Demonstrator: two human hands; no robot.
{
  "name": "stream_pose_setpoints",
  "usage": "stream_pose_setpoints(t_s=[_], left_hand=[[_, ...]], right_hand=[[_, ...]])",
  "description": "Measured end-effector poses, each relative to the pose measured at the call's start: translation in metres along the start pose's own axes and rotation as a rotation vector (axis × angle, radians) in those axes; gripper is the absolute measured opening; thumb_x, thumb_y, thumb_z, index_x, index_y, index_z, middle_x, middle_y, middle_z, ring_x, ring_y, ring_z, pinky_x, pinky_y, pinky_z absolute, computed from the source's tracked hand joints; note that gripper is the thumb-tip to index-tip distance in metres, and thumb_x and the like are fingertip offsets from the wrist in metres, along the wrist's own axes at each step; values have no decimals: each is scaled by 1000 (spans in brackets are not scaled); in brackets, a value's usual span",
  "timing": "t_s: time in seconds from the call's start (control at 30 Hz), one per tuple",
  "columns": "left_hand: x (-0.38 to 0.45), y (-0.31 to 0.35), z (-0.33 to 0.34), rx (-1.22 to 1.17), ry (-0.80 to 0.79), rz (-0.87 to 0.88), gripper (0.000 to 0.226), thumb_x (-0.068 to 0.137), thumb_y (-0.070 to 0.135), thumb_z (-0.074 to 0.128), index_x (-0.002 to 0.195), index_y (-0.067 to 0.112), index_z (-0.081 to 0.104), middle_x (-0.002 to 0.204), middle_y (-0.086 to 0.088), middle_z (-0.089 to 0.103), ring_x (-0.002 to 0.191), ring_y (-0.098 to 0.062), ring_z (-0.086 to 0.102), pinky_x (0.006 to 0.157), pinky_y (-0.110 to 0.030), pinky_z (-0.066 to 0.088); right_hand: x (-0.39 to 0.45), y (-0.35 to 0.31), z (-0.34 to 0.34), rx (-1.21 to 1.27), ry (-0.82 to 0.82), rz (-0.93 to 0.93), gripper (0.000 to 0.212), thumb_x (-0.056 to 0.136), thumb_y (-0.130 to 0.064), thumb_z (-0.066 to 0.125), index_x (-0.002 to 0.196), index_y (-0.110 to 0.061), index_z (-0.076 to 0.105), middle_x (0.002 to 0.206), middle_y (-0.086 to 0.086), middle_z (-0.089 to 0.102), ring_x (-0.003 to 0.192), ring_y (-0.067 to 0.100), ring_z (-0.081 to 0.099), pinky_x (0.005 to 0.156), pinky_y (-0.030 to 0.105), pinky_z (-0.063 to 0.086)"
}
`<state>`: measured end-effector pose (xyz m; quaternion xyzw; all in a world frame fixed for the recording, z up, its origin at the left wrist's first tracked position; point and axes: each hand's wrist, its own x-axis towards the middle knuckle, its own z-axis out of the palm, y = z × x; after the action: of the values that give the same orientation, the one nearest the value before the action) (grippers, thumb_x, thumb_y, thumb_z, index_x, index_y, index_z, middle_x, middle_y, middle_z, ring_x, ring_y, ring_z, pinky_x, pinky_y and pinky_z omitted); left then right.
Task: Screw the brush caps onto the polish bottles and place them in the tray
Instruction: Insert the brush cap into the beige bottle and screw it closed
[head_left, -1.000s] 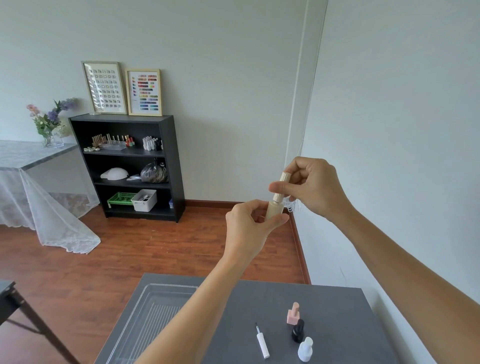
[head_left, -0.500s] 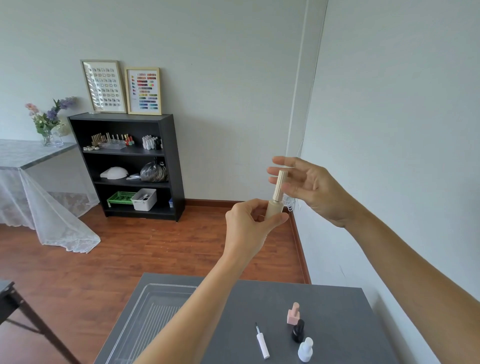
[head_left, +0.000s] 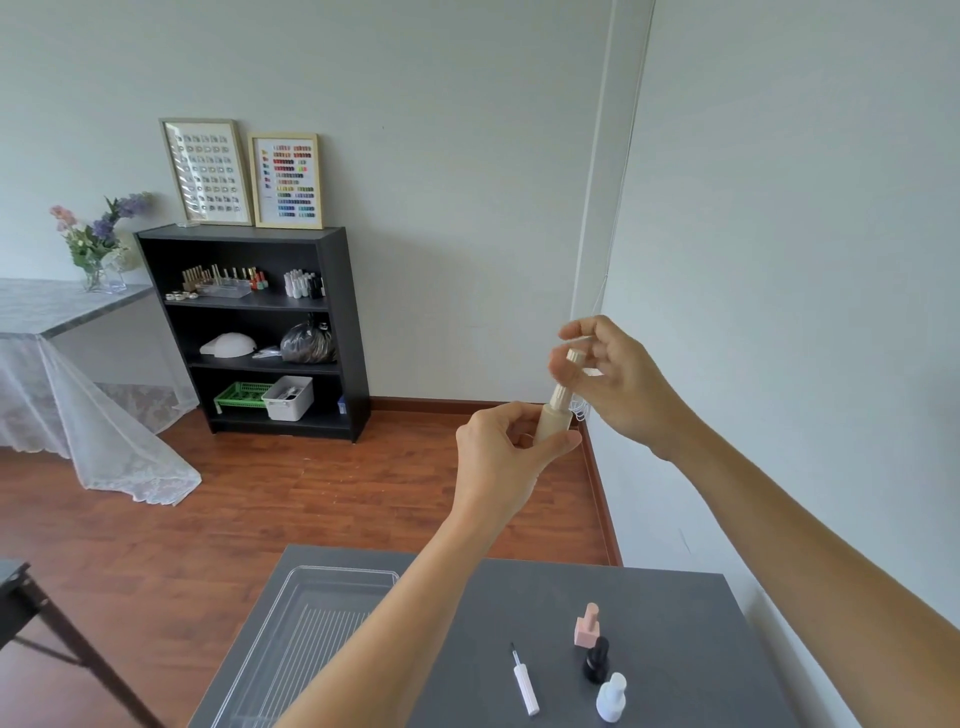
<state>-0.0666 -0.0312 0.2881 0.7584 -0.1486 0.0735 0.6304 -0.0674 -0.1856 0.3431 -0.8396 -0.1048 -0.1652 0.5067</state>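
I hold a beige polish bottle (head_left: 550, 423) up in front of me, well above the table, with my left hand (head_left: 501, 457) wrapped around its body. Its beige brush cap (head_left: 565, 387) sits on the neck, and the fingertips of my right hand (head_left: 610, 379) pinch the cap's top. On the dark grey table (head_left: 665, 613) stand a pink bottle (head_left: 587, 625), a black bottle (head_left: 596, 660) and a pale blue-white bottle (head_left: 611, 697). A white brush cap (head_left: 523, 679) lies loose beside them. The clear plastic tray (head_left: 306, 623) sits at the table's left, partly hidden by my left forearm.
A white wall runs close along the right. Across the wooden floor stand a black shelf unit (head_left: 332, 332) with bottles and bins, two framed colour charts on top, and a lace-covered table (head_left: 62, 364) with flowers. A dark table corner (head_left: 15, 587) pokes in at the lower left.
My right hand's fingers spread off the cap half a second ago and now curl back around its top. The left hand and bottle stay almost still.
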Motion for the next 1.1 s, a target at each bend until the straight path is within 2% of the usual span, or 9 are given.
stream_pose_setpoints(t_s=[0.07, 0.17, 0.33, 0.47, 0.57, 0.67, 0.77, 0.97, 1.1], left_hand=[[1, -1, -2, 5, 15, 3, 21, 68, 35, 89, 83, 25, 78, 72, 7, 74, 56, 1, 57, 51, -8, 44], [2, -1, -3, 10, 15, 15, 21, 69, 34, 89, 84, 25, 78, 72, 9, 75, 59, 1, 61, 53, -8, 45], [0, -1, 2, 15, -1, 5, 21, 69, 34, 88, 84, 24, 78, 72, 8, 74, 60, 0, 60, 54, -8, 46], [0, -1, 3, 9, -14, -1, 20, 69, 34, 88, 84, 25, 78, 71, 7, 74, 59, -1, 59, 53, -9, 45], [0, 0, 2, 3, -11, 4, 21, 69, 34, 88, 85, 24, 78, 70, 8, 74, 56, 2, 58, 51, -7, 43], [1, -2, 0, 7, 1, 3, 22, 69, 34, 88, 85, 23, 78, 69, 9, 73, 56, 3, 57, 51, -7, 43], [0, -3, 0, 16, 1, 13, 21, 69, 34, 88, 84, 25, 78, 71, 8, 74, 58, 2, 58, 53, -8, 45], [-1, -5, 4, 8, -9, 16, 20, 70, 35, 88, 84, 26, 77, 73, 6, 75, 60, 0, 60, 56, -11, 48], [1, -7, 1, 1, -50, 17, 22, 70, 37, 87, 87, 26, 78, 75, 7, 75, 62, 0, 61, 58, -10, 49]], right_hand=[[0, 2, -6, 173, -125, 2, 44, 89, -34, 64, 130, -20, 54, 124, -3, 67, 116, 7, 64, 93, 23, 53], [-2, 4, -10, 275, -175, -46, 32, 93, -2, 60, 123, -13, 64, 113, 7, 74, 107, 18, 71, 86, 23, 55], [-1, 0, -6, 132, 68, -37, 36, 59, -41, 86, 80, -17, 69, 74, 4, 72, 68, 18, 69, 69, 29, 54], [0, 3, 0, -99, 171, -43, 52, 53, -70, 76, 66, -26, 51, 56, -15, 51, 53, 9, 45, 55, 25, 44], [-2, 3, -2, 19, 31, -14, 48, 69, -62, 69, 96, -24, 60, 89, -11, 68, 84, 7, 66, 80, 26, 54], [-5, 3, -8, 254, -153, -12, 38, 89, -26, 64, 126, -17, 60, 123, 0, 69, 117, 12, 64, 94, 24, 53], [-7, 3, -10, 349, -146, -29, 28, 89, -5, 65, 116, -11, 67, 107, 9, 76, 101, 22, 73, 83, 24, 57], [-6, 3, -4, 152, 139, -27, 39, 54, -39, 86, 76, -15, 64, 72, 9, 72, 67, 23, 70, 71, 34, 58], [-10, 4, -7, 211, 15, -12, 44, 70, -41, 77, 104, -17, 61, 84, 1, 78, 79, 12, 74, 68, 15, 53]])
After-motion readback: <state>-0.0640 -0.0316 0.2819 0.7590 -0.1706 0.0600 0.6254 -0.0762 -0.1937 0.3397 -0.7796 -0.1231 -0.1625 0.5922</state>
